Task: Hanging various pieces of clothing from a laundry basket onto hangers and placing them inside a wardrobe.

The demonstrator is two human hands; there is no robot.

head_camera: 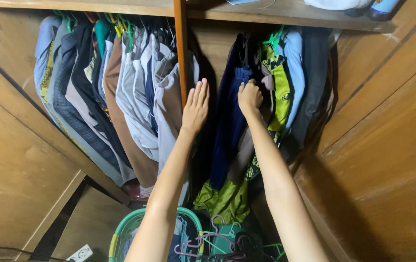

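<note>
Two hands up inside big wooden wardrobe (377, 160), packed rails either side of centre post (181, 53). Left bunch: shirts and jackets (120, 97), greys, browns, whites. Right bunch: navy garment (230, 131) hanging long axis straight down, yellow-green patterned one (278, 87) just beside it. Right hand (249, 97), grip curled shut on top of navy garment near hanger. Left hand (196, 107) flat, fingers straight, holding nothing, in dark gap just left of navy piece. Green basket (125, 233) with loose hangers (208, 245) below
</note>
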